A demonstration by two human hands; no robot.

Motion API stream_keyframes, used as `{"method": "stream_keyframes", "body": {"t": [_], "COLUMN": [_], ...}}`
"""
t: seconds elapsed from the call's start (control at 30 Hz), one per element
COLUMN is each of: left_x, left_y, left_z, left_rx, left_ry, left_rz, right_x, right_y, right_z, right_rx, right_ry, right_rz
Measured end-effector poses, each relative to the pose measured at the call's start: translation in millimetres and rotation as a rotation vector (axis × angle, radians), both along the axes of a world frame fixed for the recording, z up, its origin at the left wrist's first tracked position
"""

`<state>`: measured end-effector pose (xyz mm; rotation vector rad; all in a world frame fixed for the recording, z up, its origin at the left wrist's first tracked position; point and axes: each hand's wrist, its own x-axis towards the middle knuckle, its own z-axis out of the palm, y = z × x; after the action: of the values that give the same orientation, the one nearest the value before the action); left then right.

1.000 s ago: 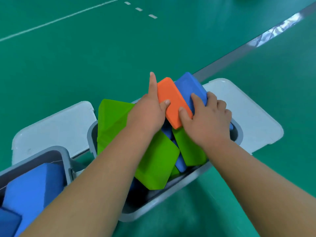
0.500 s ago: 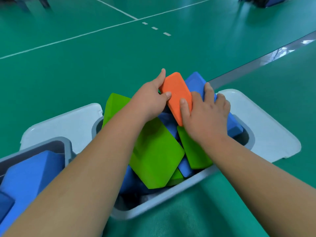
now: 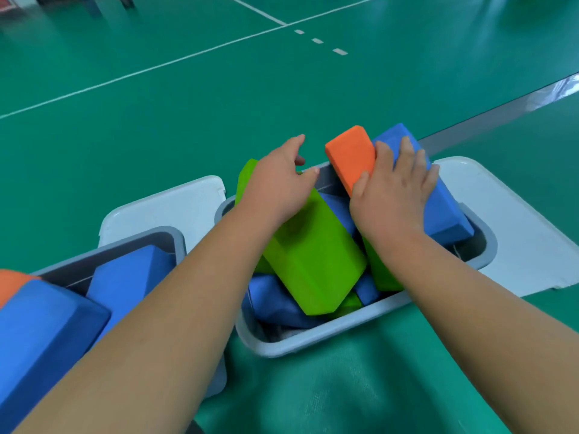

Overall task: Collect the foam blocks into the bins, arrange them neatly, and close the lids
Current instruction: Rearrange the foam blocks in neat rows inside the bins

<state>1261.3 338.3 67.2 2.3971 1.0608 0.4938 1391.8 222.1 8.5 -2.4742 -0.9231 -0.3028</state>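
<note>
The green sports floor (image 3: 156, 120), crossed by white lines, runs out well beyond everything here, and no loose blocks show on the stretch I can see. Two grey bins sit on it side by side. The right bin (image 3: 313, 343) has a pale lid flap lying open on each side, one on the right (image 3: 507, 220) and one on the left (image 3: 163, 208). The left bin (image 3: 125, 247) is partly out of sight, and I cannot tell where its own lid is.

The left bin holds large blue foam blocks (image 3: 47, 324), with an orange one (image 3: 12, 283) just showing at the edge. The right bin is heaped rather than packed. A big green block (image 3: 313, 258) lies slanted across the middle on top of darker blue ones (image 3: 282, 303). A long blue block (image 3: 448, 211) is propped on the far right rim, and an orange block (image 3: 351, 158) leans against it, standing above the rim.

The right hand (image 3: 391, 189) is spread flat on the long blue block with its fingers straight, the thumb against the orange block's near end, pressing more than gripping. The left hand (image 3: 275, 189) hovers over the green block, fingers loosely curled round nothing.

By my reckoning the collecting is mostly done. What remains is the tidying: the blocks stand too high and too crooked for the flaps to fold shut, and both bins are uncovered.
</note>
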Motion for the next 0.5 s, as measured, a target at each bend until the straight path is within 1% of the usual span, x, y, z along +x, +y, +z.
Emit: {"method": "stream_keyframes", "body": {"t": [0.03,0.1,0.17,0.23,0.3,0.33,0.4,0.5], "left_x": [-16.6,-50.6,-79.8,-99.7,-109.9,-113.6,-118.9,-120.6], "left_y": [0.6,1.3,-1.2,-2.4,1.9,5.2,12.2,21.6], "left_z": [2.7,4.2,1.8,-5.9,-17.8,-24.3,-35.8,-48.6], "left_rx": [0.02,0.019,-0.079,-0.169,-0.206,-0.216,-0.264,-0.438], "left_ry": [0.001,0.068,0.118,0.108,0.112,0.129,0.163,0.158], "left_rz": [0.05,0.123,0.172,0.229,0.271,0.289,0.299,0.277], "right_x": [-7.5,-24.0,-41.2,-58.2,-71.0,-75.6,-79.8,-78.2], "right_y": [2.6,8.4,16.2,27.0,37.6,41.1,43.6,42.5], "right_z": [6.3,18.0,22.9,18.2,7.7,2.6,-4.2,-8.6], "right_rx": [0.038,0.128,0.221,0.24,0.227,0.217,0.174,0.09], "right_ry": [-0.012,-0.055,-0.121,-0.159,-0.09,-0.038,0.043,0.071], "right_rz": [0.038,0.146,0.306,0.486,0.662,0.712,0.72,0.692]}}
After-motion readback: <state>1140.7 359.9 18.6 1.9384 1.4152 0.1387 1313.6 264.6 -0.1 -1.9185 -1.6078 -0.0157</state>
